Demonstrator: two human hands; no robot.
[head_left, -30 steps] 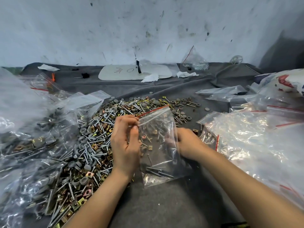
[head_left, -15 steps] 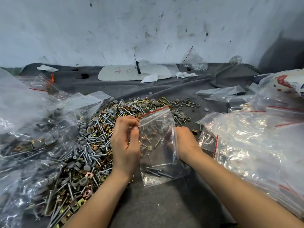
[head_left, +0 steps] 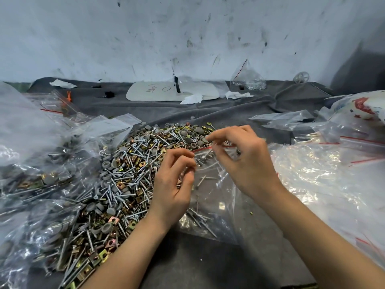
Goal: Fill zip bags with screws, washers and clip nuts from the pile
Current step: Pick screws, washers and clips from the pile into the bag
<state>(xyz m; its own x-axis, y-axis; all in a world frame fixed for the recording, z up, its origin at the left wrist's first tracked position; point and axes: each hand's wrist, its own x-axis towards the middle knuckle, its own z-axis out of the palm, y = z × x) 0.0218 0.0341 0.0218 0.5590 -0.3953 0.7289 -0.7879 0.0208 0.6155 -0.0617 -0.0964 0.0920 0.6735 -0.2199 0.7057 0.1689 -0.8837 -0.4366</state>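
Note:
A clear zip bag (head_left: 210, 197) with a red seal strip stands in front of me, holding a few screws and a clip nut at its bottom. My left hand (head_left: 175, 184) pinches the bag's left top edge. My right hand (head_left: 243, 163) pinches the red strip at the bag's mouth from above. To the left of the bag spreads the pile (head_left: 129, 170) of silver screws, grey washers and brassy clip nuts on the dark cloth.
Filled zip bags (head_left: 35, 180) are heaped at the left. Empty zip bags (head_left: 325, 174) are stacked at the right. Further back lie a white board (head_left: 173, 90), crumpled tissues (head_left: 192, 99) and a small bag (head_left: 249, 80) by the wall.
My right hand has come out from behind the bag and risen to its mouth, where it now pinches the red strip. My left hand keeps its hold on the left edge.

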